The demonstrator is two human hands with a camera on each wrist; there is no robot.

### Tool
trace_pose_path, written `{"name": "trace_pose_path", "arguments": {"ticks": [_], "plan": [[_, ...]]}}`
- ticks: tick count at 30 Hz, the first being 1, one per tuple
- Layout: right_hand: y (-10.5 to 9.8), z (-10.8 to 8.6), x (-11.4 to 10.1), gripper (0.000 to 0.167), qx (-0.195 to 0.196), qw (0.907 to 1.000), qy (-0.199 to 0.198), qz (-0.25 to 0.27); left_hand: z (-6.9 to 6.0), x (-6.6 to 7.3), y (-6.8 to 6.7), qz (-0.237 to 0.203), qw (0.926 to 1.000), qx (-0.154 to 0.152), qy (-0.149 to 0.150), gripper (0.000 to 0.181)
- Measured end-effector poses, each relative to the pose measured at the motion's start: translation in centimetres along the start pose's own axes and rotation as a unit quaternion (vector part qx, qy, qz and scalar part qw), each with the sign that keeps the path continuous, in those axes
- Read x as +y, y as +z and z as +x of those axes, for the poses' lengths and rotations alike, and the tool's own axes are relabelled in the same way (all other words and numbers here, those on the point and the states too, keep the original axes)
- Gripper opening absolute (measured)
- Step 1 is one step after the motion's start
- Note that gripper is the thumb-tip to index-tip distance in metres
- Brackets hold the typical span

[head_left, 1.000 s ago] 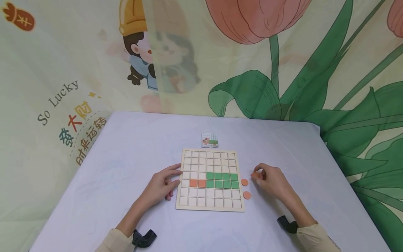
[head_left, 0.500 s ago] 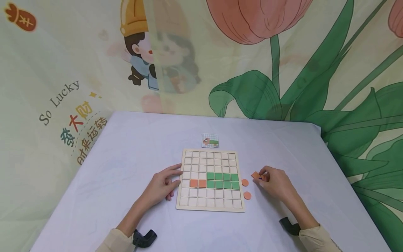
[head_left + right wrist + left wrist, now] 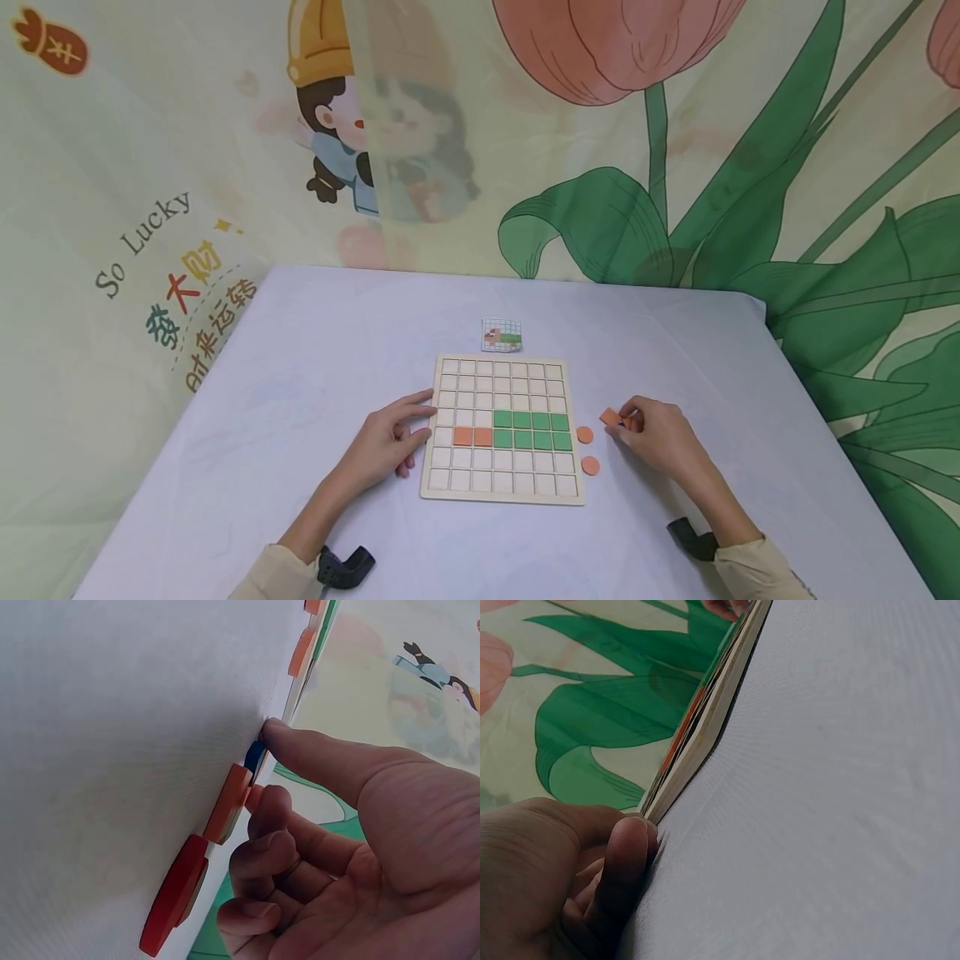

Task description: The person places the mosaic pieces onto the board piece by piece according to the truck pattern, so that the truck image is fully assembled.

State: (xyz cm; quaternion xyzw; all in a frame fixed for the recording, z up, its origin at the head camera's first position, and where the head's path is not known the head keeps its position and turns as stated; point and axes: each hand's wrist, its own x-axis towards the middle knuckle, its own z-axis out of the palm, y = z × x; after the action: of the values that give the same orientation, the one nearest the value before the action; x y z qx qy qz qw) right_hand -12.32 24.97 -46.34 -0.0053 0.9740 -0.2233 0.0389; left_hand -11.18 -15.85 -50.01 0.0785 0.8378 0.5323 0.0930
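Observation:
A pale wooden grid board (image 3: 502, 500) lies in mid-table, with green square tiles (image 3: 531, 429) and two orange square tiles (image 3: 473, 436) set in its cells. My left hand (image 3: 385, 440) rests along its left edge, thumb and fingertips touching the rim. To the right of the board, my right hand (image 3: 660, 429) reaches with curled fingers among loose pieces. In the right wrist view, its thumb touches a blue piece (image 3: 255, 756) and the index tip is by a small orange bit. Whether they pinch anything is unclear. A loose orange tile (image 3: 227, 804) and a red piece (image 3: 175, 896) lie close by.
Two orange discs (image 3: 585, 434) lie between the board and the right hand. A small picture card (image 3: 501, 335) with a gridded drawing lies beyond the board. White cloth (image 3: 360, 325) covers the table, and a printed curtain (image 3: 435, 233) hangs behind it.
My right hand has drawn back slightly to the right, showing more of an orange square tile and a bit of blue by its fingertips. The left hand stays at the board's edge.

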Motion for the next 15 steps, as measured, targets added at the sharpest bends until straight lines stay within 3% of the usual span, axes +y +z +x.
{"name": "trace_pose_path", "arguments": {"ticks": [15], "plan": [[0.0, -0.4, -1.4, 0.027, -0.005, 0.9999, -0.002, 0.01, 0.0, 0.0, 0.1, -0.001, 1.0, 0.002, -0.006, 0.041]]}}
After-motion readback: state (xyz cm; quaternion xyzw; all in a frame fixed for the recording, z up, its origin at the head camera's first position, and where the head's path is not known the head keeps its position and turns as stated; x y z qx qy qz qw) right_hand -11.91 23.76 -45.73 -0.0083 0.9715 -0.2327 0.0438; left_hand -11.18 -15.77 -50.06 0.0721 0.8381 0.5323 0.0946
